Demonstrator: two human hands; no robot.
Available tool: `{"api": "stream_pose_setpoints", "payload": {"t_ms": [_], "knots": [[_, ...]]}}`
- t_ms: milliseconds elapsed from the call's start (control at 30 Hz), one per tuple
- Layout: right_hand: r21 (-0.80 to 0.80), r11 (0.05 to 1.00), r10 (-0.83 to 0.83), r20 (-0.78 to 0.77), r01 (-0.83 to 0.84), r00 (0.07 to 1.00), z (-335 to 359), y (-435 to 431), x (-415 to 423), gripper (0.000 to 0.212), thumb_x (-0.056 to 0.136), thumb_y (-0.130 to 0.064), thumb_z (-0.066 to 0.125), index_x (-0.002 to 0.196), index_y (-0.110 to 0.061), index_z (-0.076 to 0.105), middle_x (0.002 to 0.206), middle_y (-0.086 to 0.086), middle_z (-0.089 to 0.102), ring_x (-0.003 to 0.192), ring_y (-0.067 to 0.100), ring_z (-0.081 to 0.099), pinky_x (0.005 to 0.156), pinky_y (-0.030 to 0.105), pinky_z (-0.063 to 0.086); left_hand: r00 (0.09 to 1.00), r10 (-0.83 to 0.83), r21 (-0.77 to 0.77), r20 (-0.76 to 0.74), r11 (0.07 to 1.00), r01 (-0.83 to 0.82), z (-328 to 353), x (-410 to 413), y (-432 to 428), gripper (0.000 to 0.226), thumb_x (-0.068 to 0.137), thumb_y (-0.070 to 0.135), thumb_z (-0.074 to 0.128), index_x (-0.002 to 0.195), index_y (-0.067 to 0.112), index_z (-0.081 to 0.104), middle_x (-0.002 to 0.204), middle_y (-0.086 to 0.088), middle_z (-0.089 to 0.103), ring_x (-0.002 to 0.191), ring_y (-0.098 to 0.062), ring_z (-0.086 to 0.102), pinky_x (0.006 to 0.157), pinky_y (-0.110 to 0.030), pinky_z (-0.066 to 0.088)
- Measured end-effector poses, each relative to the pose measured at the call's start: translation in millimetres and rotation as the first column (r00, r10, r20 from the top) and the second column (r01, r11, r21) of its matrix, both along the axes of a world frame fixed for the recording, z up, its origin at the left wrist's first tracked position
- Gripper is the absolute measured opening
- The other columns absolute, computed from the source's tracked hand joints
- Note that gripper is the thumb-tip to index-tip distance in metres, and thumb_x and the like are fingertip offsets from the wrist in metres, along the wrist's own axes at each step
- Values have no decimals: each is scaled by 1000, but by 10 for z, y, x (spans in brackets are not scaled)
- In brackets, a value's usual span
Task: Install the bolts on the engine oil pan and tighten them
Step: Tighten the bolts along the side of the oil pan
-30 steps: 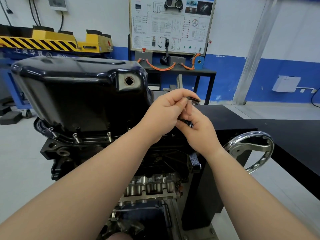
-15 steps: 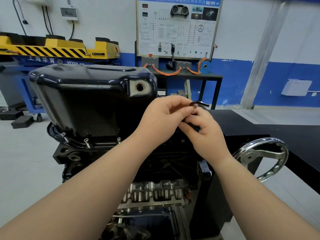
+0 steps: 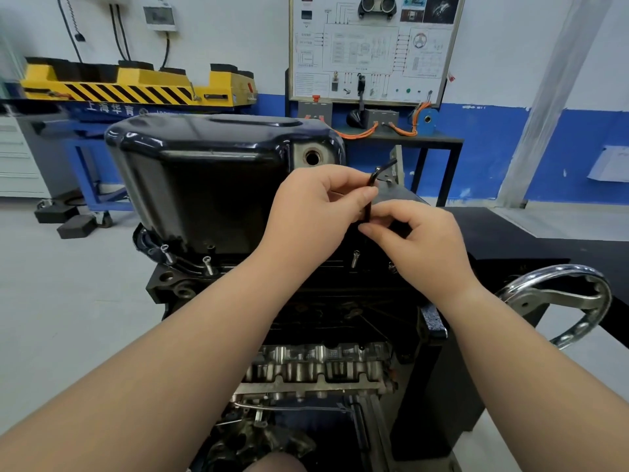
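A glossy black oil pan (image 3: 211,172) sits upside down on the engine block (image 3: 306,311), its drain hole (image 3: 312,157) facing me. Several silver bolts stand part-way out of the pan flange: two at the left (image 3: 166,253) (image 3: 207,265) and one near the right (image 3: 355,258). My left hand (image 3: 316,212) pinches a black L-shaped hex key (image 3: 372,185) by its shaft near the bend. My right hand (image 3: 422,240) pinches the lower end of the same key with fingertips, just above the right flange bolt.
A chrome handwheel (image 3: 561,301) of the engine stand sticks out at the right. A black table (image 3: 544,233) lies behind it. A yellow-and-black lift (image 3: 136,86) on a blue frame stands at the back left, and a wiring training board (image 3: 371,49) at the back.
The view has shifted, so the pan sits further right and lower. Both hands stay together on the hex key, and the key now stands more upright with its bend visible above my left thumb.
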State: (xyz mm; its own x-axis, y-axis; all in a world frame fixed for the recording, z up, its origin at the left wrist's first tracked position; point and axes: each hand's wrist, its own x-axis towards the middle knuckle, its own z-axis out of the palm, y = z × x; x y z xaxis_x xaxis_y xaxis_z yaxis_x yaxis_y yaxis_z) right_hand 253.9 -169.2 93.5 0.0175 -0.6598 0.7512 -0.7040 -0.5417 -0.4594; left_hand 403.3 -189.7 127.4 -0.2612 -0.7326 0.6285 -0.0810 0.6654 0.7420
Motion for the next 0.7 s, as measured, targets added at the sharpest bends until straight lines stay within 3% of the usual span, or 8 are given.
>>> {"api": "stream_pose_setpoints", "payload": {"t_ms": [200,433,700], "knots": [[-30,1000,6,23,-5,1000,15,0,15,18,81,-12,72,91,-27,68,78,-24,62,78,-3,60,73,5,42,1000,-17,-10,-11,1000,17,-2,7,-12,16,86,11,64,88,26,69,78,9,71,76,-5,69,73,-24,57],[-22,1000,-19,27,19,999,-11,-3,19,11,81,-14,71,91,-19,72,78,-16,65,78,4,61,75,18,49,1000,-9,-23,-1,1000,9,-23,9,-25,20,86,11,64,86,31,68,75,12,70,76,-3,68,75,-27,57],[3,1000,-19,39,18,999,-7,2,21,10,81,-14,71,91,-17,72,78,-10,67,79,7,62,77,27,51,1000,-11,4,5,1000,11,-19,10,-21,14,87,10,63,94,18,72,81,8,71,78,-5,68,75,-26,57]]}}
